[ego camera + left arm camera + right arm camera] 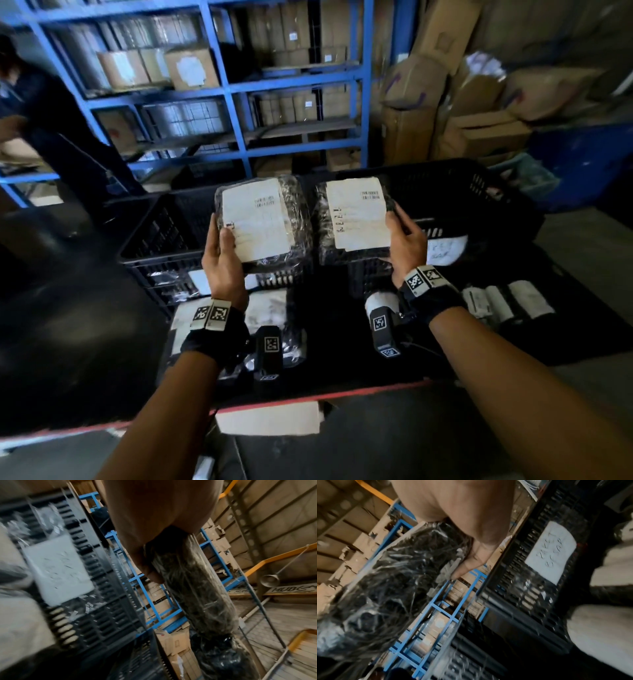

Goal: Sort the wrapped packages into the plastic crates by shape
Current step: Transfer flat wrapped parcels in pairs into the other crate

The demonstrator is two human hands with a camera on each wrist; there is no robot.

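packages, two flat rectangular ones wrapped in clear film with white paper labels, are held up side by side above the black plastic crates. the left package (262,219) sits in the left hand (222,263), thumb on the label and fingers curled behind its near-left corner; it hangs over the left crate (154,240). the right package (354,219) is gripped the same way by the right hand (406,245) at its near-right corner, over the right crate (479,192), which carries a handwritten paper note (551,551) on its front wall. on the dark table (342,349) in front of the crates lie more flat wrapped packages (267,308) by the left wrist and roll-shaped packages (507,303) to the right. behind stand blue shelving (236,89) with cartons and, at far left, another person (51,113).
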